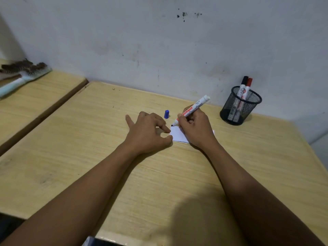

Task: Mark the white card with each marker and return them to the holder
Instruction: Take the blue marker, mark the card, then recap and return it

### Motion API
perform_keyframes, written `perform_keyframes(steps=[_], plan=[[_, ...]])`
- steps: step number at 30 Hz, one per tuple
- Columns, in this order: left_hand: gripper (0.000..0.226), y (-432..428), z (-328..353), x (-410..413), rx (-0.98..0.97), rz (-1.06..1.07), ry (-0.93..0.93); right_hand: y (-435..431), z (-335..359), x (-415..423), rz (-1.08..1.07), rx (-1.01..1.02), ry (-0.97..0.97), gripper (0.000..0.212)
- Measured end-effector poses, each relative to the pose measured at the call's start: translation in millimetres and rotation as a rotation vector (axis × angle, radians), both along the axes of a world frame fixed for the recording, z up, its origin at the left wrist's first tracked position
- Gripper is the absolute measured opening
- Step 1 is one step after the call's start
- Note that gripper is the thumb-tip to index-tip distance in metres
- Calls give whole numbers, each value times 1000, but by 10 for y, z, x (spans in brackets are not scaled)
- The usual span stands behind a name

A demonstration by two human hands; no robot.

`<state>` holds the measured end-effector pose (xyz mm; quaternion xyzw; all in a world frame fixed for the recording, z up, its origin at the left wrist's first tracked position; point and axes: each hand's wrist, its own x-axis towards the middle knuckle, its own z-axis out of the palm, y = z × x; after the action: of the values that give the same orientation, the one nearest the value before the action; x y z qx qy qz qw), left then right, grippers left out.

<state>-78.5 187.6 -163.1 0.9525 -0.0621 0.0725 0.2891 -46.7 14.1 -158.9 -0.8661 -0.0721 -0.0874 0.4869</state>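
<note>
Head view, right hand (196,128) grip closed around marker (193,109)

the table (74,139) in the middle of the frame looks like pale wood-grain laminate, matt and smooth, with scuffs near its far edge. the holder (240,108) at right is black wire mesh, seemingly metal. the marker (192,110) has a glossy white plastic barrel; the blue cap (166,114) looks like smooth plastic. the white card (177,134) is matt paper. the wall (159,41) is matt, stained paint.
</note>
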Motion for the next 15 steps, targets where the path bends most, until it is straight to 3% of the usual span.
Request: perform_keyframes(steps=[15], plan=[[24,4,-38,6,-22,2,-15,-12,36,-10,55,-48,59,17]])
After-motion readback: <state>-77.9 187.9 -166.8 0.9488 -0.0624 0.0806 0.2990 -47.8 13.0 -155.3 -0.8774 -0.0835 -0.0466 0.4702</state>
